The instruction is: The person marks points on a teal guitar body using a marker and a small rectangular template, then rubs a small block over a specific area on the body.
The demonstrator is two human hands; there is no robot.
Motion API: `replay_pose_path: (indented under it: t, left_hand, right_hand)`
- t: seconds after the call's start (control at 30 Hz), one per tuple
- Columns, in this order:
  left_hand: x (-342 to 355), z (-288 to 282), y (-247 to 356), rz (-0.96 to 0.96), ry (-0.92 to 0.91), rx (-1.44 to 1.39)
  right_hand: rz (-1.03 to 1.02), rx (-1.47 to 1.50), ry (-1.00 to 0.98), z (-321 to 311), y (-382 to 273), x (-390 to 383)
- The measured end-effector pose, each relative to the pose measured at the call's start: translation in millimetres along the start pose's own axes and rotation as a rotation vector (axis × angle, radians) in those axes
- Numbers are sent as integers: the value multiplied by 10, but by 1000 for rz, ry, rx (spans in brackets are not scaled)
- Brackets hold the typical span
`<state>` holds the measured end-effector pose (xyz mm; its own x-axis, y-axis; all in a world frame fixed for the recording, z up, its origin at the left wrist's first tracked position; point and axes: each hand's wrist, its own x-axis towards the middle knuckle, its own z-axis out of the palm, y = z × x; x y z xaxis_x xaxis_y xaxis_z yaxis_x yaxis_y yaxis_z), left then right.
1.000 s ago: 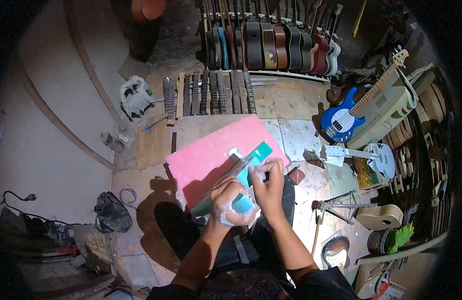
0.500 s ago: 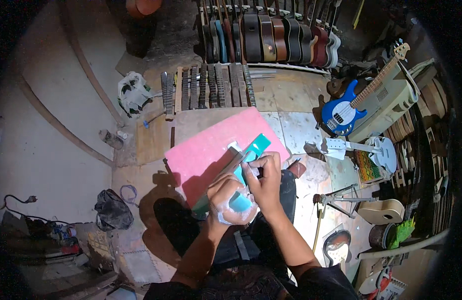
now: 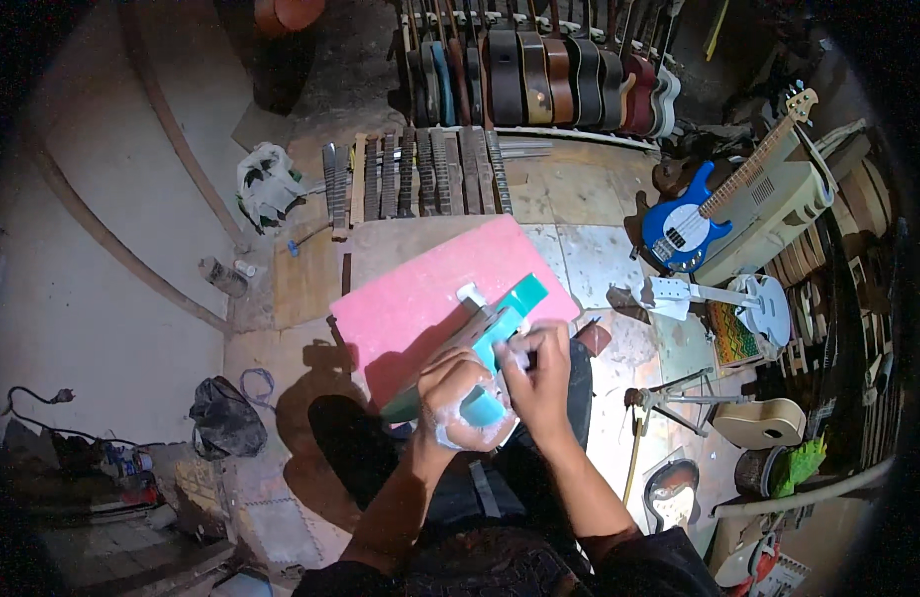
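— Hands in view?

— Two. One left hand (image 3: 456, 390), wrapped tightly around one turquoise piece (image 3: 502, 323); one right hand (image 3: 543, 386), bent and bunched at the right edge of the piece. Clamped on anything there? Cannot tell.

— Location of the piece?

— Slanting over one pink board (image 3: 420, 279), up toward the right. Farther right, one blue bass guitar (image 3: 687, 231) and one pale guitar (image 3: 770, 310).

— Different from half a second ago?

— Yes: in the right hand, now farther down the piece; in more turquoise bared beyond it; in the far end, shifted slightly rightward.
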<state>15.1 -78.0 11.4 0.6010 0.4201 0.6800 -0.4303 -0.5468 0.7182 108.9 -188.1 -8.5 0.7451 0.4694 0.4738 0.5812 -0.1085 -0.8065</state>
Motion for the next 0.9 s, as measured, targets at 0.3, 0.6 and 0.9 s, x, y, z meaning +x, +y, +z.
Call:
replay_pose_path:
  t: [0.3, 0.6, 0.9]
  left_hand:
    - [-116, 47, 98, 30, -31, -5]
    - [-268, 162, 173, 81, -60, 35]
    - [-598, 172, 271, 146, 6, 32]
  right_hand:
    - [-33, -74, 5, -53, -116, 119]
    - [15, -67, -7, -181, -148, 30]
    - [24, -131, -107, -276, -138, -107]
